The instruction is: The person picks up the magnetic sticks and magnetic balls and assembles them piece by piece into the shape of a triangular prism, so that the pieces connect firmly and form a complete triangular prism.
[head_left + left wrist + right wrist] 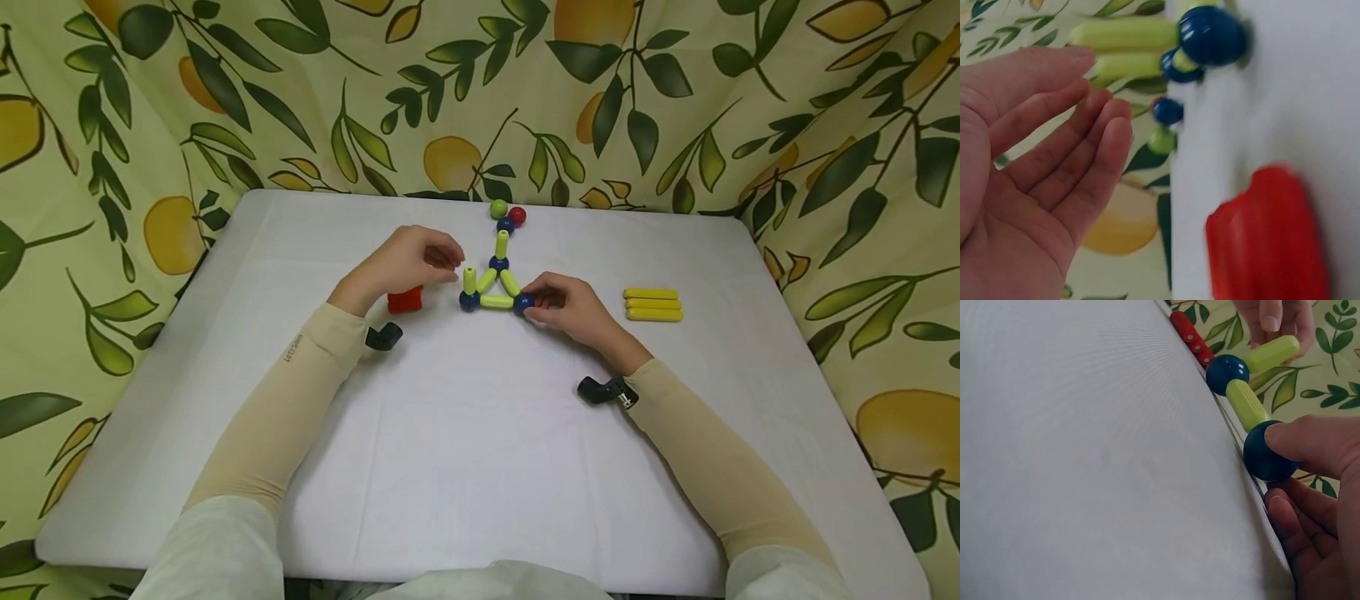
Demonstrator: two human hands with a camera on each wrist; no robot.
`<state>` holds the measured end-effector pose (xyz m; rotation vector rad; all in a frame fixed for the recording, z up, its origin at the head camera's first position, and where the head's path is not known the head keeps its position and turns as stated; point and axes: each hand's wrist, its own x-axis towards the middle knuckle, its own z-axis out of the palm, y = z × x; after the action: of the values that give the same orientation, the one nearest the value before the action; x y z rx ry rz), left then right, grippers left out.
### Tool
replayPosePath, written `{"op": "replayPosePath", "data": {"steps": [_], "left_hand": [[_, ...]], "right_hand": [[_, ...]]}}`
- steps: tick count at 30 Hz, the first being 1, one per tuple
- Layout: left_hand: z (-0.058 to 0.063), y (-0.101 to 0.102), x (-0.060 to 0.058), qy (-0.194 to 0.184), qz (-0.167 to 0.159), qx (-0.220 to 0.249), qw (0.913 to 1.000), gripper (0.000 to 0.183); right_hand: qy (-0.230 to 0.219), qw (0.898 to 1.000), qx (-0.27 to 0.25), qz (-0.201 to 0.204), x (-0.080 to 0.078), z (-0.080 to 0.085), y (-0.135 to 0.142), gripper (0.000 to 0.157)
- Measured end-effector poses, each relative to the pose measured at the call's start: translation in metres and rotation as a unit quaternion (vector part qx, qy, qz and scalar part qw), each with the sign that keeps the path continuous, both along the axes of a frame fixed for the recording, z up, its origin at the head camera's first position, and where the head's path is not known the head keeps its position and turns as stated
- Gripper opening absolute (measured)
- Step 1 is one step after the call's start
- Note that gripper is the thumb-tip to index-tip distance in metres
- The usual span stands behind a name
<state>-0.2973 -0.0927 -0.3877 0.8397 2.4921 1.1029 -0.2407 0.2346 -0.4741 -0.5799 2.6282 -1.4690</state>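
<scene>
On the white table lies a triangle of light green rods (497, 302) joined by blue balls. My right hand (567, 310) pinches the blue ball (1266, 453) at its near right corner, between thumb and fingers. One green rod (469, 281) stands upright on the near left blue ball (469, 301); another upright rod (502, 245) rises from the far ball (498, 264). My left hand (412, 260) hovers left of the upright rods, its fingers loosely bent with nothing between them, as the left wrist view shows. Red rods (405, 299) lie below the left hand.
Behind the triangle sit a green ball (498, 209), a red ball (517, 217) and a blue ball (506, 225). Several yellow rods (652, 305) lie side by side to the right of my right hand. A leaf-patterned curtain (480, 100) hangs behind the table.
</scene>
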Motion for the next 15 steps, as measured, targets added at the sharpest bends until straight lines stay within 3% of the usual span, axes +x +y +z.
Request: {"op": "replayPosePath", "data": {"steps": [7, 11, 15], "left_hand": [[0.013, -0.044, -0.014, -0.004, 0.069, -0.037, 0.9969, 0.031], [0.007, -0.059, -0.020, -0.024, 0.086, -0.069, 0.9936, 0.028], [-0.007, -0.065, -0.026, -0.028, 0.078, -0.102, 0.9913, 0.024]], "right_hand": [[0.000, 1.000, 0.014, -0.005, 0.001, 0.004, -0.003, 0.028], [0.005, 1.000, 0.019, -0.010, 0.001, 0.003, -0.005, 0.028], [0.013, 0.999, 0.024, -0.017, 0.002, 0.000, -0.006, 0.027]]}}
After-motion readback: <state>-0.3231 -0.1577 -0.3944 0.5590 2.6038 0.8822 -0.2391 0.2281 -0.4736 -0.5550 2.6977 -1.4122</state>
